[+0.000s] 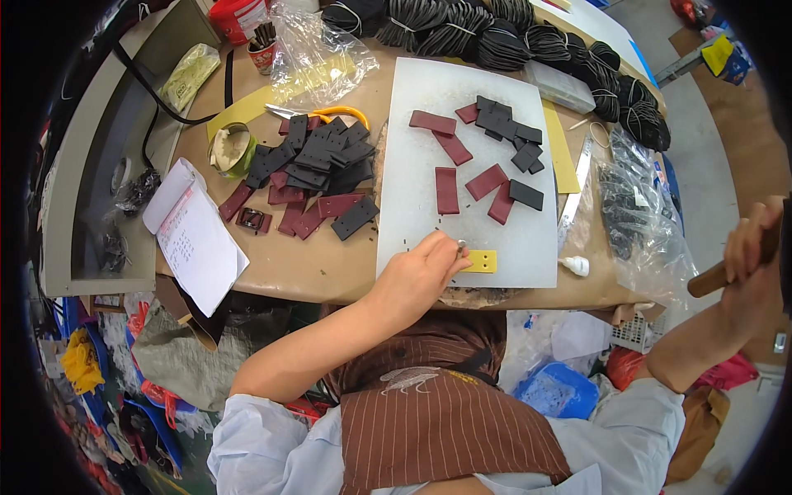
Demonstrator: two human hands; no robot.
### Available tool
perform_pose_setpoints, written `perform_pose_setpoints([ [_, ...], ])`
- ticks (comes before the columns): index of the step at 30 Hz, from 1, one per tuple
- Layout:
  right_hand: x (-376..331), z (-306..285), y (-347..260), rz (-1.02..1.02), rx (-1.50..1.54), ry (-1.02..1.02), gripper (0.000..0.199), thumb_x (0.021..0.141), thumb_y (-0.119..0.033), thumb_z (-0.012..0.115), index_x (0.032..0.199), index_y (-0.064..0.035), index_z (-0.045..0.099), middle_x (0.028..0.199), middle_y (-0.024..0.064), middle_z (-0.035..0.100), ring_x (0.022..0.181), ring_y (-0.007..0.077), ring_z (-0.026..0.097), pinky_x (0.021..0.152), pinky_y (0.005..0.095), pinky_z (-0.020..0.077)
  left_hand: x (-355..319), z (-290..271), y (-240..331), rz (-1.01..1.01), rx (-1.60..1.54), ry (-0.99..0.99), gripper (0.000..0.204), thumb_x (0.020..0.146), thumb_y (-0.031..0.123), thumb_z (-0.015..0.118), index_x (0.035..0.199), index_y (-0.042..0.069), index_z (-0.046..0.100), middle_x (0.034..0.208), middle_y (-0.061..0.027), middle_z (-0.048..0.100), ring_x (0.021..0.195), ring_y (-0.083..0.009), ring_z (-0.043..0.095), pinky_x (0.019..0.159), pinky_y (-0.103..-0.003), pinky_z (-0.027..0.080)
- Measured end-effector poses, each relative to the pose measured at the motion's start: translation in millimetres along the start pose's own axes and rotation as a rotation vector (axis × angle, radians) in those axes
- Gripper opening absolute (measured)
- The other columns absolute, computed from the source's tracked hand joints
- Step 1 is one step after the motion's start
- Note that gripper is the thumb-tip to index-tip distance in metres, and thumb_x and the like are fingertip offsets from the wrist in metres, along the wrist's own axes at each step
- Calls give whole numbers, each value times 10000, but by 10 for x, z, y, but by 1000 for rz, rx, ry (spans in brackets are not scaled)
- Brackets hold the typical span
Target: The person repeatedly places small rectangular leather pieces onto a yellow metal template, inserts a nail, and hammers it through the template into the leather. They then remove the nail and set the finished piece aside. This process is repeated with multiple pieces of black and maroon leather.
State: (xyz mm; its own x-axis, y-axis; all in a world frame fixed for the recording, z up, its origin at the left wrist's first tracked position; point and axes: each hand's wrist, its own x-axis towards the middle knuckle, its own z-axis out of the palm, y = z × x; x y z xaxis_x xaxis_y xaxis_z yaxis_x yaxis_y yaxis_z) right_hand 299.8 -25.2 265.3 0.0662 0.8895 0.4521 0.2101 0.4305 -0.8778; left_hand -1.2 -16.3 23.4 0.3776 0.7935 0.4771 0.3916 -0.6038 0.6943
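My left hand (425, 268) is closed around a small metal punch (462, 245) and rests low on the white cutting board (412, 82). Beside its fingertips lies a yellow template strip (483, 261) with small holes. Raised off to the right, my right hand (747, 243) grips the wooden handle (711, 279) of a hammer-like tool; the dark picture rim hides its head. Maroon leather tabs (446, 190) and black leather tabs (526, 194) lie loose on the board's upper half. Small dark bits are scattered around the punch.
Left of the board sits a heap of black and maroon tabs (318, 161), with orange-handled scissors (342, 113) behind. A notebook (198, 231) and a tape roll (232, 148) lie further left. Bundled black cords (503, 45) line the back; a metal ruler (575, 186) and a white bottle (575, 266) lie right.
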Motion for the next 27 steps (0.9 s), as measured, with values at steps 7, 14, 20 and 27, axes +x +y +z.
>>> perform_pose_setpoints([
  [7, -424, 655, 560, 314, -704, -788, 246, 932, -254, 586, 1011, -24, 626, 716, 224, 573, 623, 359, 584, 581, 391, 450, -56, -32, 19, -45, 100, -54, 173, 928, 168, 585, 934, 17, 501, 786, -114, 544, 602, -293, 590, 487, -352, 486],
  [14, -556, -302, 1664, 342, -1204, -33, 255, 919, -211, 581, 1039, 15, 590, 888, 194, 660, 710, 301, 600, 671, 385, 477, 190, -119, 63, -537, -674, 82, 238, 1019, 198, 421, 942, -26, 439, 792, -115, 582, 820, -232, 686, 660, -338, 543],
  [20, -799, 579, 1658, -202, -840, -341, 423, 749, -167, 747, 1138, -54, 624, 1134, 150, 633, 1068, 337, 592, 890, 416, 468, 8, -317, 64, 8, 90, -95, 303, 836, 134, 699, 1032, 21, 498, 893, -79, 587, 1205, -364, 538, 1069, -551, 303],
  [27, -989, 1384, 1778, -318, -492, -515, 240, 719, -112, 762, 935, -81, 664, 1055, 65, 645, 977, 271, 603, 868, 392, 472, -73, -205, -68, 11, 183, -50, 438, 714, 81, 774, 1066, 22, 519, 883, -46, 598, 1203, -283, 538, 1086, -591, 240],
])
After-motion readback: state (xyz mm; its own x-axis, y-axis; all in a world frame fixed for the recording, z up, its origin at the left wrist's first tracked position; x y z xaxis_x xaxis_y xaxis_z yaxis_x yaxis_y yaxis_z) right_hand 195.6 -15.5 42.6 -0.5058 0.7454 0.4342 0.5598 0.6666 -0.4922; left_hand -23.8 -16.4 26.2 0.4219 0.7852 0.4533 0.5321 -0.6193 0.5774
